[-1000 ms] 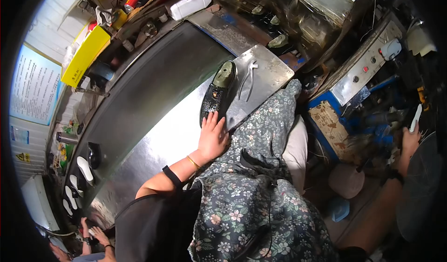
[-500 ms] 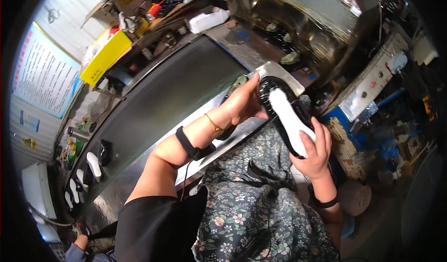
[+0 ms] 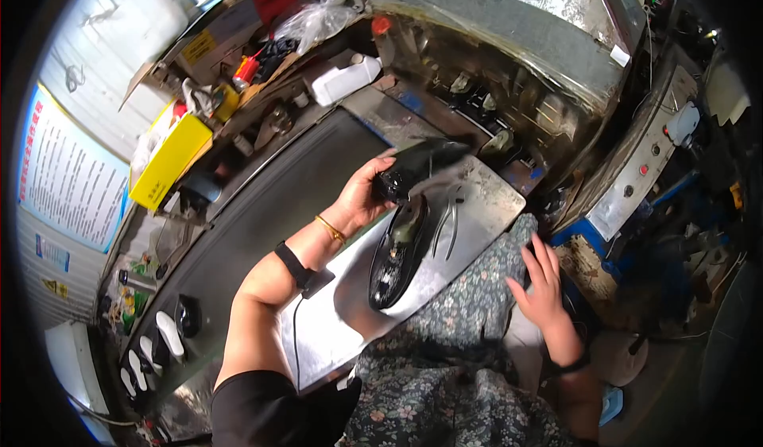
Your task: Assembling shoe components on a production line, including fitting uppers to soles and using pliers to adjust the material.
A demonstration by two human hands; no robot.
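Note:
My left hand grips a glossy black shoe and holds it up at the far edge of a metal plate. Its black upper now faces me. My right hand is empty, fingers spread, beside the floral apron over my lap. Between the hands, a second black shoe lies on the metal plate, with a dull greenish patch inside its opening. To its right, a tool with two thin curved handles, like pliers, rests on the plate.
A dark conveyor belt runs beyond the plate. Several black shoes with white undersides lie at its left end. A yellow box and a white bottle stand behind the belt. At right is a control panel with buttons.
My right hand has let go of the shoe and opened. My left hand has carried the shoe left and turned it, so its white underside no longer shows. The second shoe and the tool have come into sight.

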